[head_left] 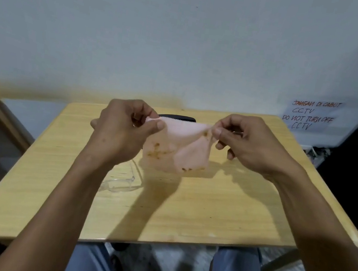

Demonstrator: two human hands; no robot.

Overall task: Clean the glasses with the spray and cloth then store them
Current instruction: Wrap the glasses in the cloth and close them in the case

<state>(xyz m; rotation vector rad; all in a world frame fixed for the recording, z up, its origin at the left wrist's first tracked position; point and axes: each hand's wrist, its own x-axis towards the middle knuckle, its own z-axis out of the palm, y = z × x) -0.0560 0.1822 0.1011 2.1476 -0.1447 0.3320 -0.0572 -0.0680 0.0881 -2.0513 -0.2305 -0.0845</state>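
Pinching pale pink cloth by both top corners: left hand thumb and forefinger clamped on one, right hand on the other, remaining fingers curled. Cloth stretched between, hanging above wooden table, brown-spotted. Clear glasses lying on table beneath left wrist, partly hidden. Dark object behind cloth, mostly blocked. Handwritten CCTV sign on wall.

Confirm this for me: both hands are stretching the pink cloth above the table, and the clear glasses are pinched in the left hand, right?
Not quite. The head view shows the clear glasses lying on the table under the left forearm, not held. Both the left hand and right hand pinch only the pink cloth.
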